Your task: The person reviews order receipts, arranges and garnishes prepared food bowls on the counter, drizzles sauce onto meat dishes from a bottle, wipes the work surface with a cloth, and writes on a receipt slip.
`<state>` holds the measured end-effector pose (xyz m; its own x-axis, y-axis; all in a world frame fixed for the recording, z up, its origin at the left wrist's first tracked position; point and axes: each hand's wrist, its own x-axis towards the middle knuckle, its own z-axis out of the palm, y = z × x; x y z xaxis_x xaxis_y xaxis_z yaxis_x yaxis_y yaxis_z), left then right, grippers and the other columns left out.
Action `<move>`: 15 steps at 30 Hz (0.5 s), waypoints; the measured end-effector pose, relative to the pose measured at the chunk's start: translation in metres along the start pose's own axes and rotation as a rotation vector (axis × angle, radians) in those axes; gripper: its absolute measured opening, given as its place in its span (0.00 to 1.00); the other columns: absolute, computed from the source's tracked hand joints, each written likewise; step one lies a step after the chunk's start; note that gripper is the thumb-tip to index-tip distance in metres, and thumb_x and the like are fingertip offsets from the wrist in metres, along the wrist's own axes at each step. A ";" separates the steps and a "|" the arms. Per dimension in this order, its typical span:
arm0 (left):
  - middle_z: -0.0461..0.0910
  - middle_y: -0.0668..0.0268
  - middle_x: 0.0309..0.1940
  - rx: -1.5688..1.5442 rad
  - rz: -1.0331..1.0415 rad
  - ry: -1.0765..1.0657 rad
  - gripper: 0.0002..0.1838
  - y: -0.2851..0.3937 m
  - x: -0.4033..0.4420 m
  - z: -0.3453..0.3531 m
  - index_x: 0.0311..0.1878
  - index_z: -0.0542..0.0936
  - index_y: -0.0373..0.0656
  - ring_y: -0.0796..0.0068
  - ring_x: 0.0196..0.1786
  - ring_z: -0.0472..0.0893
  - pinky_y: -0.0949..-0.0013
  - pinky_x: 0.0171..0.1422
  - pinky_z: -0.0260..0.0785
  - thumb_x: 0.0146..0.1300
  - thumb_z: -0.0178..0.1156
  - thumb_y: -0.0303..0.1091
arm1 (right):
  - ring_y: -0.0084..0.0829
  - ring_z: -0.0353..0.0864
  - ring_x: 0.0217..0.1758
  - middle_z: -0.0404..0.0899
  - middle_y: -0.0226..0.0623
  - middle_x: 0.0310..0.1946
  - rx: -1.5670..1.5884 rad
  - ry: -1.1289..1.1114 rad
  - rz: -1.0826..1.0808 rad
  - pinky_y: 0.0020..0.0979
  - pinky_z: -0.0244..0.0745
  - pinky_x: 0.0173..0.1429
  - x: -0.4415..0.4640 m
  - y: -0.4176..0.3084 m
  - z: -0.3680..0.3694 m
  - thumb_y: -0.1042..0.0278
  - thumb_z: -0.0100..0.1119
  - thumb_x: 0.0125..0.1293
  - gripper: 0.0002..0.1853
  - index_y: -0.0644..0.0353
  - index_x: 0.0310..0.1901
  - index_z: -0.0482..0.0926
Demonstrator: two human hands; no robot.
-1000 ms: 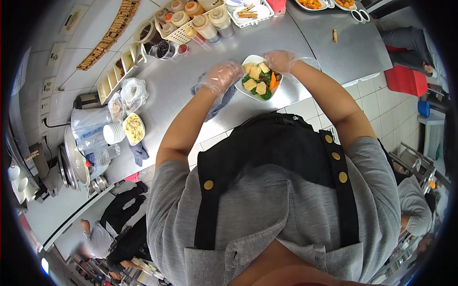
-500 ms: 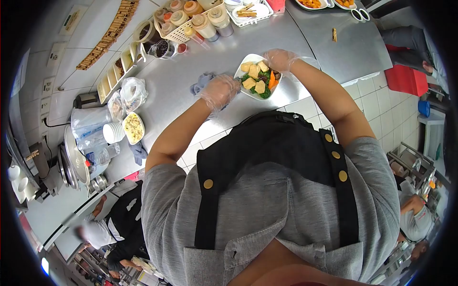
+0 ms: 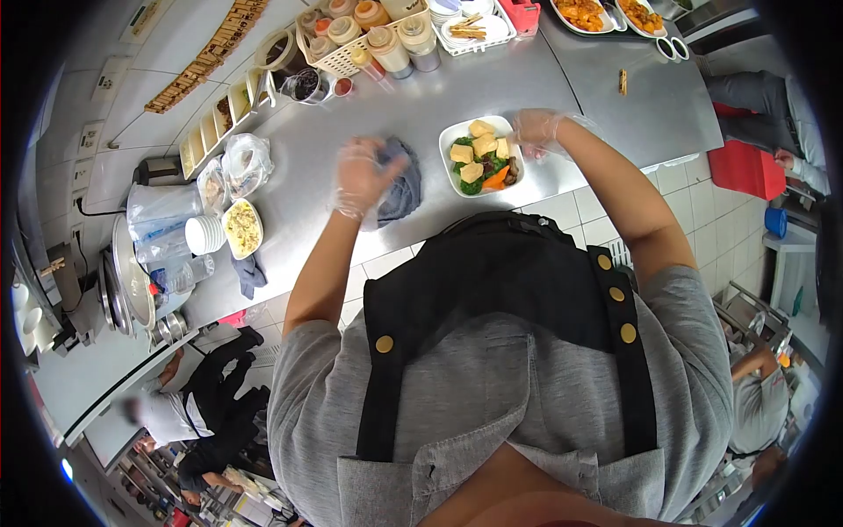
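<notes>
While the white bowl of tofu, broccoli and carrot sits on the steel counter near its front edge, the right hand is at its right rim; can't tell if the fingers pinch it. Left hand, gloved, has fingers spread apart at a blue-grey cloth left of the bowl. Further left: dish of yellow food, stacked white bowls. Behind: squeeze bottles in a basket.
</notes>
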<state>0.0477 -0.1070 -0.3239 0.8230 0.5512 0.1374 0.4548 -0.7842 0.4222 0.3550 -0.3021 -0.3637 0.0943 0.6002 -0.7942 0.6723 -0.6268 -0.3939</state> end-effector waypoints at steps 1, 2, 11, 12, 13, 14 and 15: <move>0.82 0.50 0.44 0.043 0.086 -0.103 0.22 0.001 -0.011 0.012 0.43 0.82 0.39 0.51 0.53 0.78 0.56 0.59 0.70 0.54 0.69 0.47 | 0.32 0.87 0.27 0.86 0.41 0.26 -0.003 -0.002 -0.001 0.34 0.83 0.35 0.005 0.001 -0.001 0.62 0.51 0.68 0.15 0.64 0.41 0.84; 0.82 0.50 0.42 0.086 0.171 -0.207 0.22 -0.003 -0.021 0.024 0.43 0.82 0.39 0.52 0.53 0.79 0.56 0.59 0.71 0.51 0.70 0.46 | 0.32 0.87 0.26 0.87 0.40 0.27 0.011 0.107 -0.054 0.35 0.83 0.35 0.011 0.000 0.000 0.63 0.51 0.68 0.15 0.64 0.42 0.83; 0.82 0.53 0.31 -0.143 -0.105 -0.219 0.08 -0.061 0.003 0.044 0.35 0.81 0.42 0.51 0.37 0.83 0.55 0.42 0.73 0.57 0.68 0.35 | 0.41 0.87 0.33 0.85 0.49 0.34 -0.085 0.314 -0.222 0.42 0.81 0.42 0.027 0.001 0.008 0.68 0.49 0.65 0.13 0.64 0.45 0.80; 0.82 0.54 0.31 -0.148 -0.164 -0.203 0.09 -0.050 0.009 0.036 0.34 0.81 0.43 0.51 0.36 0.82 0.56 0.40 0.73 0.59 0.69 0.37 | 0.43 0.87 0.36 0.85 0.51 0.36 -0.034 0.264 -0.155 0.43 0.80 0.46 0.022 -0.002 0.009 0.69 0.50 0.65 0.13 0.64 0.45 0.80; 0.82 0.54 0.31 -0.149 -0.165 -0.200 0.09 -0.043 0.013 0.033 0.34 0.81 0.43 0.51 0.36 0.82 0.56 0.40 0.73 0.59 0.69 0.37 | 0.43 0.87 0.36 0.85 0.51 0.36 -0.037 0.264 -0.156 0.43 0.80 0.46 0.022 0.000 0.011 0.69 0.50 0.65 0.13 0.64 0.45 0.80; 0.82 0.54 0.31 -0.102 -0.091 -0.141 0.11 -0.036 0.015 0.030 0.35 0.81 0.43 0.50 0.36 0.82 0.56 0.41 0.73 0.59 0.68 0.40 | 0.45 0.87 0.38 0.85 0.52 0.37 -0.070 0.309 -0.159 0.43 0.79 0.49 0.022 0.005 0.016 0.70 0.51 0.64 0.13 0.63 0.47 0.80; 0.81 0.53 0.30 -0.055 -0.015 -0.083 0.13 -0.028 0.017 0.028 0.35 0.81 0.42 0.50 0.36 0.82 0.55 0.42 0.73 0.60 0.68 0.43 | 0.46 0.87 0.40 0.85 0.53 0.38 -0.102 0.354 -0.161 0.43 0.78 0.52 0.023 0.010 0.021 0.71 0.51 0.64 0.15 0.63 0.49 0.80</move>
<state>0.0580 -0.0837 -0.3586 0.8426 0.5356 0.0571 0.4498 -0.7580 0.4723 0.3487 -0.3053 -0.3954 0.2170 0.8322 -0.5102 0.7667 -0.4688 -0.4386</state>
